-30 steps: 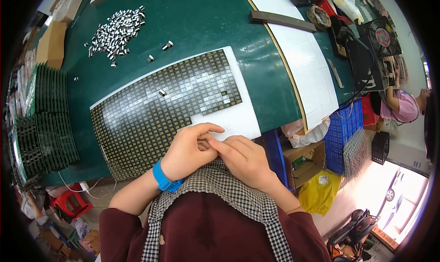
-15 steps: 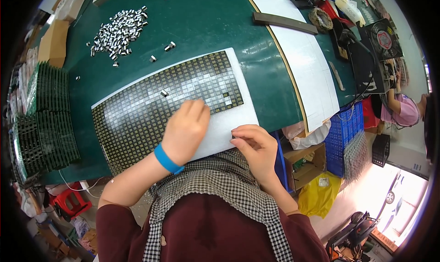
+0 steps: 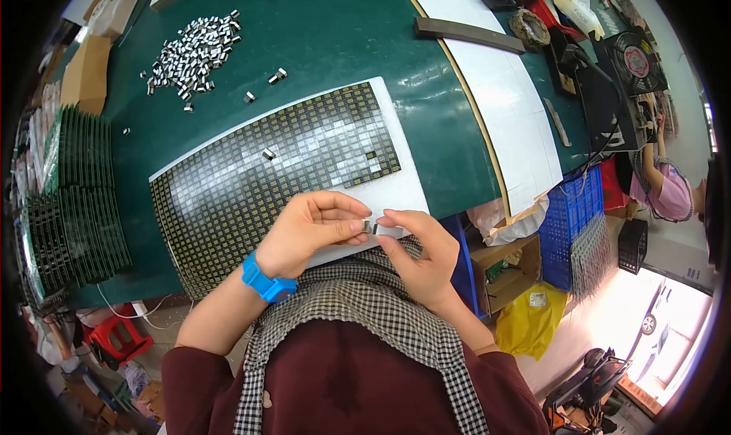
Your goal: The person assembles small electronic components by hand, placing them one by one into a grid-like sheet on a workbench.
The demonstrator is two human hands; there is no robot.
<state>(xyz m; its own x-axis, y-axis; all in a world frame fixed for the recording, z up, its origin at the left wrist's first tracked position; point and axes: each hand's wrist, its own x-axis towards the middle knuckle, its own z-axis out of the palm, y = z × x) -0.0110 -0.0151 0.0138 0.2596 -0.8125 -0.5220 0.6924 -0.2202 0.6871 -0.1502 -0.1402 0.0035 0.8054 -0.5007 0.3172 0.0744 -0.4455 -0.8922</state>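
Observation:
My left hand (image 3: 311,229), with a blue wristband, pinches a small silver metal part (image 3: 367,225) between thumb and fingertips. Facing it, my right hand (image 3: 423,251) pinches a small dark piece (image 3: 375,228); its exact kind is too small to make out. The two parts are held close together, and I cannot tell whether they touch. Both hands are over the near edge of a white foam board (image 3: 400,142). Rows of small dark square pieces (image 3: 228,214) cover much of that board. One loose silver part (image 3: 269,154) lies on top of them.
A pile of small silver parts (image 3: 194,54) lies at the back left, with a few strays nearby. Stacked green circuit boards (image 3: 84,199) stand at the left. To the right are a white sheet (image 3: 495,92), a dark bar (image 3: 468,35) and a black fan (image 3: 636,62).
My left hand has come back from the rows of squares toward my right hand, now with a silver part in its fingertips. My right hand has stayed nearly in place.

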